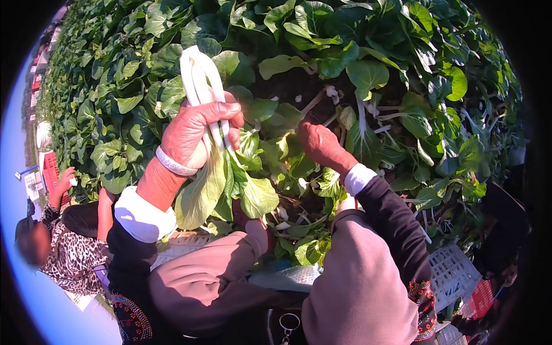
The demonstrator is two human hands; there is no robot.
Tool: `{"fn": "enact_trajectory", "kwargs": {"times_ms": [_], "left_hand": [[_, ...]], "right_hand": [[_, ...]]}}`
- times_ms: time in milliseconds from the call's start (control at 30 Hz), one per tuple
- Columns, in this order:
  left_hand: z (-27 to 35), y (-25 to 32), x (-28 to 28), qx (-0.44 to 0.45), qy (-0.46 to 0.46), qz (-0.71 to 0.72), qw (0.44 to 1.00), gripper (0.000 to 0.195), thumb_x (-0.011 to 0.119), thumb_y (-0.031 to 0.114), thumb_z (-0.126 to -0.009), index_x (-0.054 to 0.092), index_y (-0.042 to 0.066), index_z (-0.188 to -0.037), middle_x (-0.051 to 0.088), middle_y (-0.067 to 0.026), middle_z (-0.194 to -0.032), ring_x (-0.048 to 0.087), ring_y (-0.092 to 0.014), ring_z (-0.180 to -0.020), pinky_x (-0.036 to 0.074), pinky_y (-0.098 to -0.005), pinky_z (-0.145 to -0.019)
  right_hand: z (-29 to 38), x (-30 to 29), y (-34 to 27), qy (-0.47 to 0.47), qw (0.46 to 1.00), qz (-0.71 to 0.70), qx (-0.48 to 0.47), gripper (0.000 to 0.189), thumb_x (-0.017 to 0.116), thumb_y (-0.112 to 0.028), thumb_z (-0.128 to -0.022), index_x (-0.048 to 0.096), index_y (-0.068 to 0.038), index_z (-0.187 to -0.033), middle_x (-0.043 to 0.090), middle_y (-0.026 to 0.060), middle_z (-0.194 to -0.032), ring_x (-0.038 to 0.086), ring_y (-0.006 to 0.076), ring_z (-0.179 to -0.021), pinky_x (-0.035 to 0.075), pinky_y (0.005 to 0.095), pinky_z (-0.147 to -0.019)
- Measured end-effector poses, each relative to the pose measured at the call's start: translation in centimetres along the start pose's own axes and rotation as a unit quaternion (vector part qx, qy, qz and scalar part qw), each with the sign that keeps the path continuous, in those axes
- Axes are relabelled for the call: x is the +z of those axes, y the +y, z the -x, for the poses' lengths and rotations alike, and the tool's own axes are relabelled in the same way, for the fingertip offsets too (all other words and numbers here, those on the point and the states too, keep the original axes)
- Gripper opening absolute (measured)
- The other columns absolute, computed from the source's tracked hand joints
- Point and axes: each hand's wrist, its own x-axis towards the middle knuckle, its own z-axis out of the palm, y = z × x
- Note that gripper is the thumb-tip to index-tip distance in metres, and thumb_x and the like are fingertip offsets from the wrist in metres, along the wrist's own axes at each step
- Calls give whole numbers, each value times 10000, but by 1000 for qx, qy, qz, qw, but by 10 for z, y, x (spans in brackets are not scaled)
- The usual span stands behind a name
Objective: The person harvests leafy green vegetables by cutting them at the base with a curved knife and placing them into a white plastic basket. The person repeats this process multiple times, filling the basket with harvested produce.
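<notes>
My left hand (202, 129) is closed around the white stalks of a bok choy plant (200, 79). The stalk base points up and away, and the plant's green leaves (258, 196) hang below my fist. A patterned silver bangle (174, 163) circles that wrist. To the right, my right hand (319, 140) reaches low among bok choy leaves and cut stalks (314, 101) over dark soil. Its fingers are curled and their tips are turned out of sight, so whether they hold anything is hidden.
Dense leafy rows (129, 86) stretch ahead and left. Loose trimmed leaves (424, 151) lie at right, with a pale plastic crate (453, 274) and a red crate (483, 297) behind. Another person (73, 246) crouches at left near a red crate (51, 172); a dark-clothed person (502, 233) is at right.
</notes>
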Motion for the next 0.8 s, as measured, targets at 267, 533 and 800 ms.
{"fn": "enact_trajectory", "kwargs": {"times_ms": [267,533,800], "left_hand": [[-34,-52,-34,242,6,-766,596,426,620,55,-661,563,47,-1082,599,-232,-975,627,-382,-727,513,-442,-695],[-5,-101,-93,261,9,-889,376,207,604,58,-671,512,60,-856,530,-141,-972,577,-259,-661,493,-360,-653],[-1,-106,-104,351,-45,-870,344,126,587,79,-694,520,73,-801,462,-79,-803,524,-232,-595,474,-306,-534]], "right_hand": [[30,28,3,-126,991,35,-14,211,462,-180,-845,511,4,-936,628,238,-793,634,383,-757,506,453,-643],[-11,37,-13,11,998,-68,12,186,487,-178,-844,553,-6,-867,620,220,-742,620,402,-732,493,472,-616],[-50,63,-6,-107,993,-38,-39,242,473,-175,-831,637,-23,-923,639,220,-934,628,376,-883,513,440,-708]]}}
